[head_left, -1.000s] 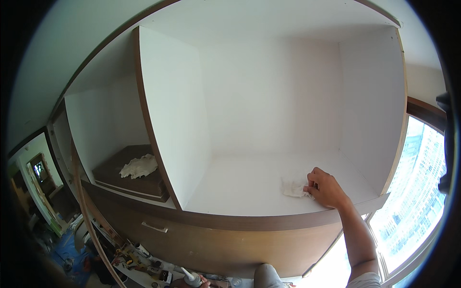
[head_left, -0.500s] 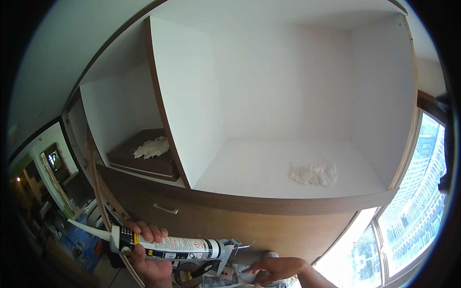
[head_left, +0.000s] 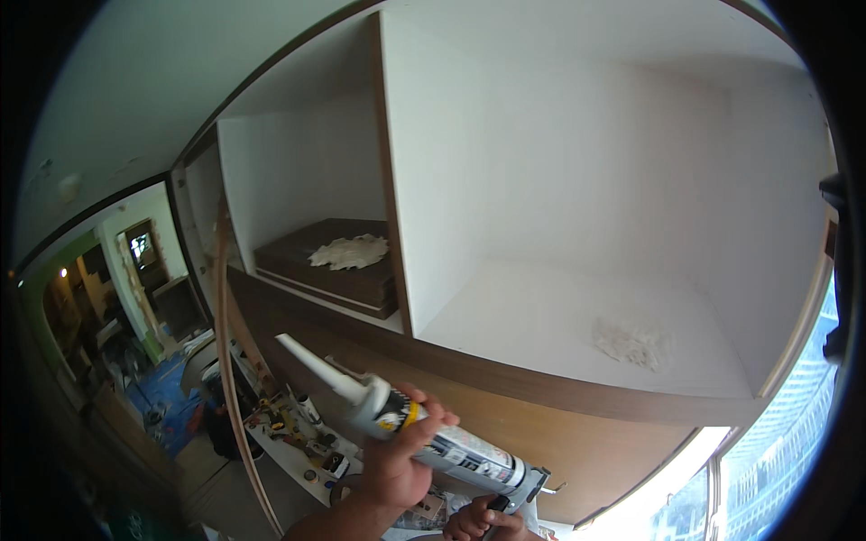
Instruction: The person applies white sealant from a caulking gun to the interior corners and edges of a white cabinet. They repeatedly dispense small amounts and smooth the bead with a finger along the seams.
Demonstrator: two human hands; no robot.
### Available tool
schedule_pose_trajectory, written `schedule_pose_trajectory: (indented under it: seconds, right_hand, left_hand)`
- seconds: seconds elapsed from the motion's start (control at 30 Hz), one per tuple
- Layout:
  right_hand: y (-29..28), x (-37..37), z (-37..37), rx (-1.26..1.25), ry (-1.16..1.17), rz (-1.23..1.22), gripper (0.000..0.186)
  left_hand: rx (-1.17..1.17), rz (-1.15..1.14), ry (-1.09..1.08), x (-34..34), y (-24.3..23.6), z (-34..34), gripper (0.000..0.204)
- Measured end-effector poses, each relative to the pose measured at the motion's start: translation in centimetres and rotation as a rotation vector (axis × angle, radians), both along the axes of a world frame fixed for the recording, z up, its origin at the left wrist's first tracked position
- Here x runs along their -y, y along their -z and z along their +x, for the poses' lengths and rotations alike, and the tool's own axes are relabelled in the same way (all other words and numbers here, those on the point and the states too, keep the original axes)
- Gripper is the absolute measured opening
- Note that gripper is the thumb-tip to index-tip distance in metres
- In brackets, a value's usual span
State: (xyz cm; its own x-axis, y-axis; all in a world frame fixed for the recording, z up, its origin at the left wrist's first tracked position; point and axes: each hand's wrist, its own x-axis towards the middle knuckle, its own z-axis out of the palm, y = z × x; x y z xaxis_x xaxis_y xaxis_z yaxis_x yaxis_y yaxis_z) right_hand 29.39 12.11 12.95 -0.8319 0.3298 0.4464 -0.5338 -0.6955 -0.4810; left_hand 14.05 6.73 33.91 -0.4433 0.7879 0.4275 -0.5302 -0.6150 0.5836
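Observation:
A caulking gun (head_left: 534,485) with a white and black sealant cartridge (head_left: 469,453) lies slantwise across the lower middle. Its long pale nozzle (head_left: 317,367) points up and to the left. My left hand (head_left: 401,471) is closed around the front of the cartridge, just behind the nozzle. At the rear end, my right hand (head_left: 478,521) is closed on the gun's black handle, partly cut off by the lower edge. Both hands are below the front rail of an open white cabinet (head_left: 568,302).
Crumpled whitish material (head_left: 631,344) lies on the cabinet floor; another pale crumpled piece (head_left: 352,252) rests on brown boards (head_left: 302,243) at left. Tools clutter a lower surface (head_left: 311,442). A long wooden strip (head_left: 225,361) stands left, a window (head_left: 785,451) right.
The view has turned left. The caulking gun has tilted, nozzle higher and handle lower. My right hand, earlier apart from the gun, has closed on its handle.

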Motion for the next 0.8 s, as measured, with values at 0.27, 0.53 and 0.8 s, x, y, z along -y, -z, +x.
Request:
schedule_pose_trajectory:
  seconds: [0.27, 0.53, 0.8]
  right_hand:
    - [3.5, -1.2, 1.8, 0.186, 0.013, -0.203, 0.051]
    - [1.2, -1.2, 1.8, 0.201, 0.035, -0.19, 0.055]
    - [1.7, -1.9, 1.7, 0.187, -0.006, -0.143, 0.059]
  left_hand:
    - [-0.04, -0.116, 0.007, -2.1, 1.9, 0.5, 0.043]
    - [-0.053, -0.086, -0.015, -2.7, 3.0, 0.4, 0.041]
    - [-0.045, -0.076, -0.038, -2.3, 3.3, 0.3, 0.043]
